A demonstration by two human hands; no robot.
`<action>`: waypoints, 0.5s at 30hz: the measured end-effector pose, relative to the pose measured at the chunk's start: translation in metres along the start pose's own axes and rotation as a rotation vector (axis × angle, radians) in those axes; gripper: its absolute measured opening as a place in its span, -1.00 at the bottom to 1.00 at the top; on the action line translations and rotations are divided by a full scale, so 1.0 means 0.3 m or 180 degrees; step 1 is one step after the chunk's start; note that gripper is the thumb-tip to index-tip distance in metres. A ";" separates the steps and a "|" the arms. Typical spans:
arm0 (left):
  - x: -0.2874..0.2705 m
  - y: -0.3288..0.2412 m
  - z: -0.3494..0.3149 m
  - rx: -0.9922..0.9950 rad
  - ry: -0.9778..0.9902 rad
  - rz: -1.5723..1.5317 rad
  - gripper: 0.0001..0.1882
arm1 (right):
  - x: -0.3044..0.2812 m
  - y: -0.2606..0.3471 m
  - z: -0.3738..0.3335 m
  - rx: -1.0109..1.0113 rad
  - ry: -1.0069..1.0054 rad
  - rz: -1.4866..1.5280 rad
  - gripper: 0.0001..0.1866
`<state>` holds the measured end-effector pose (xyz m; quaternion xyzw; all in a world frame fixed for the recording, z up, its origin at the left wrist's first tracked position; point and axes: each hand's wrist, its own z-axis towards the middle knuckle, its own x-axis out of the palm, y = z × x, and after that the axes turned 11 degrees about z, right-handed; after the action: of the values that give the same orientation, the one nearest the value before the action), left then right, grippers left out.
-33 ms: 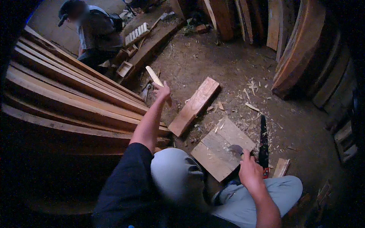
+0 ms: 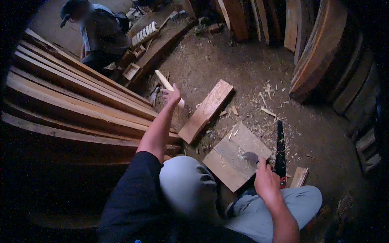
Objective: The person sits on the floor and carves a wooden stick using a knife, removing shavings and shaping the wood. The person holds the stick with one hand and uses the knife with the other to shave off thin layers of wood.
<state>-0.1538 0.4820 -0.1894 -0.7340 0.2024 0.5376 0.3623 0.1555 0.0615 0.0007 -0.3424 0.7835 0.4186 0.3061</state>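
Observation:
My left hand (image 2: 173, 96) is stretched out ahead over the ground, with a pale carved wooden stick (image 2: 162, 78) gripped in it. Some of its fingers stick out loosely, and the stick shows on both sides of the hand. Closer to my knee, my right hand (image 2: 267, 178) is closed round a knife whose short curved blade (image 2: 250, 157) lies low over a square wooden board (image 2: 227, 156). The handle is mostly hidden in the fist. Thin shavings lie on the board, in front of my bent legs.
A thick wood block (image 2: 208, 109) lies beyond the board. To the right are a black handsaw (image 2: 280, 146), a wood offcut (image 2: 299, 177) and scattered shavings. Long planks (image 2: 81, 97) run along the left; upright slabs (image 2: 320, 44) stand at right. Another person (image 2: 101, 36) sits far left.
The wooden stick has turned slightly in my left hand, so its near end shows paler. My right hand and the knife have hardly moved.

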 end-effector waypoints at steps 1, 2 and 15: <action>0.011 0.014 0.004 -0.0190 -0.0182 0.0036 -0.03 | -0.001 0.007 -0.001 0.0015 0.0025 0.0013 -0.52; 0.015 0.072 -0.003 0.0381 0.0044 -0.0179 -0.09 | -0.006 0.018 0.001 0.0020 0.0056 0.0027 -0.52; -0.190 -0.085 -0.842 0.5795 0.2554 0.0056 -0.85 | 0.068 -0.127 0.014 -0.0057 -0.0300 -0.0307 -0.44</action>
<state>0.0067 0.3041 -0.0876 -0.3022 0.6507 -0.1081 0.6882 0.1747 0.0436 -0.0339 -0.3624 0.7471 0.4260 0.3593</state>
